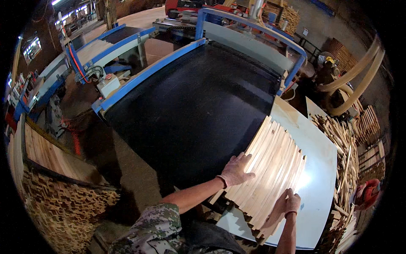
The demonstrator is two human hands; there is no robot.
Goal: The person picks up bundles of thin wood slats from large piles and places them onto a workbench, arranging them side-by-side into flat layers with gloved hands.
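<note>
A row of pale wooden strips lies side by side across a white board at the right, with uneven ends. My left hand, in a light knitted glove, rests at the strips' left edge, fingers spread and thumb over the wood. At the lower right edge of the same row, my gloved right hand has its fingers bent and bunched against the outer strips. Its palm side is hidden. A dark shadow falls on the wood beside it.
Left of the strips lies a wide black belt bed with a blue frame. Loose strips are heaped at the far right. Stacked wood stands at lower left. Thick hoses hang at upper right; a control box sits beside the frame.
</note>
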